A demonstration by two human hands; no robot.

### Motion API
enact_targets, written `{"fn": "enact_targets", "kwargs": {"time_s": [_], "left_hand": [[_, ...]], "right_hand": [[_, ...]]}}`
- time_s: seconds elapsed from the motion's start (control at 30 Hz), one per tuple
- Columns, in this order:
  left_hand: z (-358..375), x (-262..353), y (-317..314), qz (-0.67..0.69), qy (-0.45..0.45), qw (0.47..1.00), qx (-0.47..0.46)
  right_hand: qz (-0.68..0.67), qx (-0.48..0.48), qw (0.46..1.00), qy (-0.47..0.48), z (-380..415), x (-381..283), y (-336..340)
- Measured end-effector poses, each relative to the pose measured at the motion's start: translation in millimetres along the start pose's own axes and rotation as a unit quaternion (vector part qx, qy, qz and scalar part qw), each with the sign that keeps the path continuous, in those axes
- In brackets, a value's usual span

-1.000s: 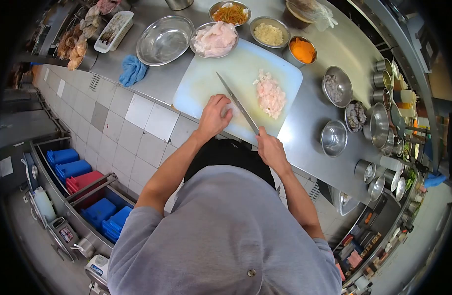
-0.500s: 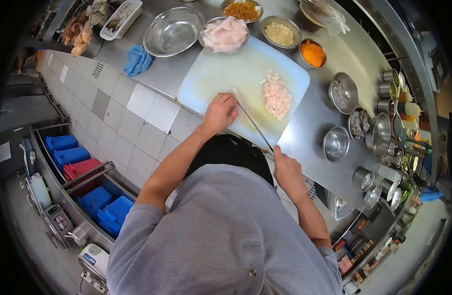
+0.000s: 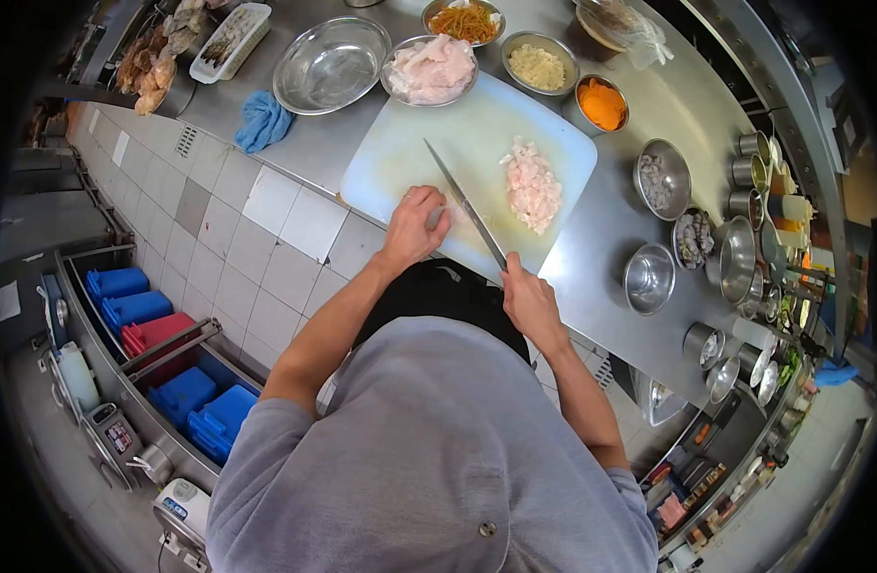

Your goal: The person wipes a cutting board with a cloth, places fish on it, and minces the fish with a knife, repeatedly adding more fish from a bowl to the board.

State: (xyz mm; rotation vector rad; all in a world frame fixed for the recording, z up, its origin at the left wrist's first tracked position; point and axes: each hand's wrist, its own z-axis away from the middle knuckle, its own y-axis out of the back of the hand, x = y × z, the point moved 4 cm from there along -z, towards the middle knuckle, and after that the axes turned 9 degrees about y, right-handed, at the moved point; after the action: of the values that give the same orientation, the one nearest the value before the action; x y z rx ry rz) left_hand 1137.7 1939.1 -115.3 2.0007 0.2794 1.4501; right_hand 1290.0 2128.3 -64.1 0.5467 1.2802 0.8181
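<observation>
My right hand (image 3: pixel 531 298) grips the handle of a long knife (image 3: pixel 463 202). Its blade slants up and left across the white cutting board (image 3: pixel 390 143), tip beyond my left fingers. My left hand (image 3: pixel 417 226) rests at the board's near edge with fingers curled. Pale, faint meat shows between that hand and the blade; what the fingers hold is hidden. A heap of diced pale pink meat (image 3: pixel 533 188) lies on the board right of the knife. Larger raw pieces fill a metal bowl (image 3: pixel 430 70) at the board's far edge.
Behind the board stand a large metal bowl (image 3: pixel 331 65), a bowl of chopped pale food (image 3: pixel 543 67) and a container of orange slices (image 3: pixel 602 103). A blue cloth (image 3: pixel 264 121) lies at left. Several metal bowls, including one of greyish pieces (image 3: pixel 662 180), line the right counter.
The knife has swung and moved up and left, its blade now beyond my left fingers. My right hand moved left and up; my left hand shifted slightly left and down.
</observation>
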Motion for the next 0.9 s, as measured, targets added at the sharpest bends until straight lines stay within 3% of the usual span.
{"fn": "enact_targets", "kwargs": {"time_s": [0.23,0.33,0.43,0.53,0.7,0.8,0.9], "left_hand": [[-3,5,-3,-0.03,-0.036,0.999,0.009],[-4,6,-3,-0.041,-0.032,0.999,0.01],[-5,3,-7,-0.041,-0.028,0.999,-0.005],[-9,4,-5,-0.046,-0.012,0.998,-0.029],[-8,7,1,0.003,0.008,1.0,0.011],[-2,-10,16,0.0,0.069,0.998,0.006],[0,-18,25,-0.036,0.018,0.998,-0.054]], "right_hand": [[0.086,-0.05,0.995,0.003,29,-13,20],[0.105,-0.091,0.99,-0.04,48,-21,33],[0.098,-0.037,0.994,0.031,27,-7,5],[0.061,-0.012,0.997,0.041,-13,4,-27],[-0.015,-0.028,0.999,0.016,-15,14,-9],[-0.027,-0.024,0.999,0.0,-4,-1,-2],[-0.017,-0.009,1.0,-0.004,4,-8,-1]]}}
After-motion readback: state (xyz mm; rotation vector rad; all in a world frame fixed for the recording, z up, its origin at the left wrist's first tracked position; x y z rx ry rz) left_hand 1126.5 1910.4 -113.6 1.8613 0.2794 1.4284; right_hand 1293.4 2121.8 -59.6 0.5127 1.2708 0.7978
